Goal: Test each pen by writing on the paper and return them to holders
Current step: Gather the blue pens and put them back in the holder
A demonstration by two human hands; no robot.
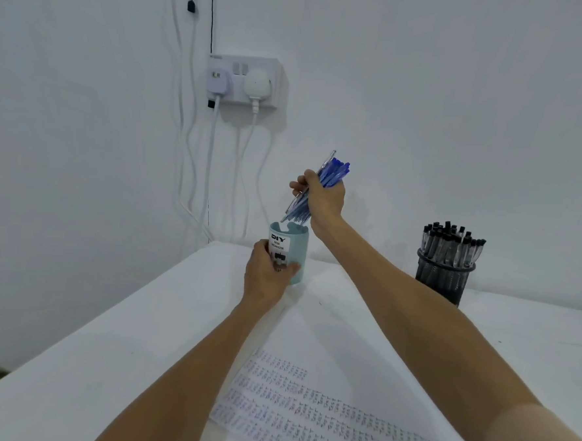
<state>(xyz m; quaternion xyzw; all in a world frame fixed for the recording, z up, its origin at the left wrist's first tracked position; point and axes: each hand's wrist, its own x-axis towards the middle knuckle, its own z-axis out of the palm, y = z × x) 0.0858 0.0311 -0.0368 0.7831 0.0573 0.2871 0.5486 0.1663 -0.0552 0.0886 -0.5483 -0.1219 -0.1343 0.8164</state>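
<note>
in the middle of the frame the left hand (266, 273) grips a pale blue holder (293, 251) with a "diy desk organizer" label, standing on the white surface (104, 345). just above it the right hand (325, 198) holds a bundle of blue pens (318, 191), tilted, its lower tips at the holder's rim. at the right a black mesh holder (444, 277) stands full of black-capped pens (452, 242). at the lower centre and right lies a paper (322, 416) covered in rows of small writing. upper centre, a wall socket (243, 81) carries two plugs, with cables hanging below.
</note>
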